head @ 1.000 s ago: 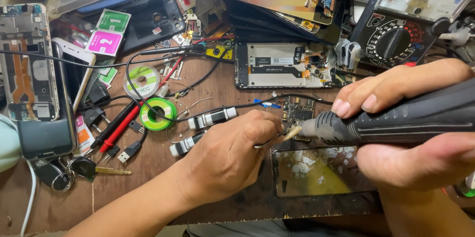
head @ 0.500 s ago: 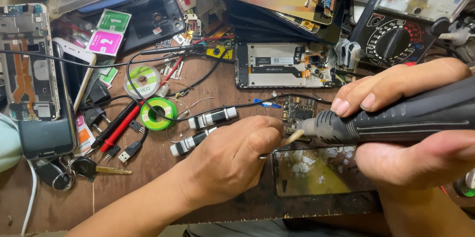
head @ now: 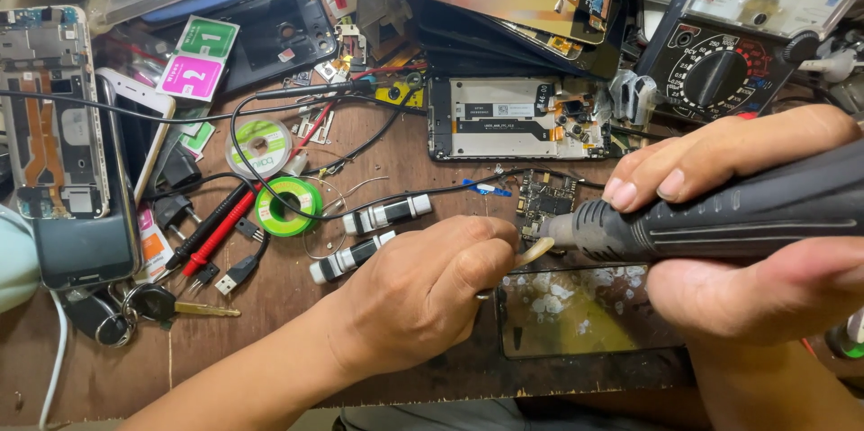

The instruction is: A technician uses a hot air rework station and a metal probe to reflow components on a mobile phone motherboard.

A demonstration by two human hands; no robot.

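My right hand [head: 747, 242] grips a dark grey rotary tool [head: 720, 215] that lies across the right side, its tip pointing left. My left hand [head: 423, 296] is closed, thumb and fingers pinching a small part right at the tool's tip; the part itself is hidden by my fingers. A pale, worn bit shows between thumb and tool nose. Just behind the tip lies a small black circuit board [head: 544, 197]. Below both hands rests a phone screen [head: 585, 309] with peeling residue.
An opened phone body [head: 517, 121] lies beyond the board. An analog multimeter [head: 747, 26] stands back right. Green solder wick roll [head: 288, 206], red and black probes [head: 216, 228], two black-and-white tool handles [head: 378, 233], keys [head: 162, 305] and several phone parts crowd the left.
The rotary tool and my right hand have shifted slightly right and the tip has stayed at my left fingers. My left hand has barely moved.
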